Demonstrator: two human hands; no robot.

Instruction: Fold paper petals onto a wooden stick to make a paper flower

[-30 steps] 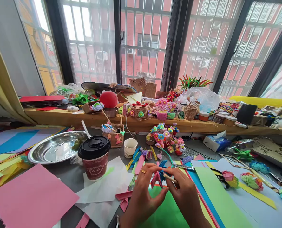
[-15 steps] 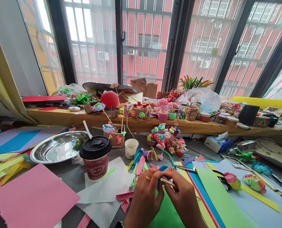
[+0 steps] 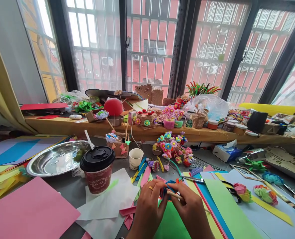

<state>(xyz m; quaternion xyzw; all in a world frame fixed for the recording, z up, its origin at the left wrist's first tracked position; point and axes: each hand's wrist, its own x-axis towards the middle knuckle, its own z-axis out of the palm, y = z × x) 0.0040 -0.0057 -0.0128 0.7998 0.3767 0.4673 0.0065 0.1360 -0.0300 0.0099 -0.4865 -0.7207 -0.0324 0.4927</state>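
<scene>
At far left we count 1 pink sheet [image 3: 33,210], flat on the grey table [image 3: 70,190]; behind it, 1 shiny metal tray [image 3: 50,161], green fruit [image 3: 79,155] at its right side; 1 dark red cup [image 3: 98,177], black-lidded, with 1 white straw [image 3: 89,139]; white paper [image 3: 112,203], spread before the cup; 1 paper cup [image 3: 135,160], farther back; the left hand [image 3: 149,203], 1 ring worn, fingers pinching the folded blue paper [image 3: 164,191] above a green sheet [image 3: 173,221]; the right hand [image 3: 190,203], grasping 1 wooden stick [image 3: 174,195], fingertips near the left's; 1 pair of scissors [image 3: 193,179], partly beneath a light green strip [image 3: 227,206]; crumpled paper flowers [image 3: 242,191], rightmost.
</scene>
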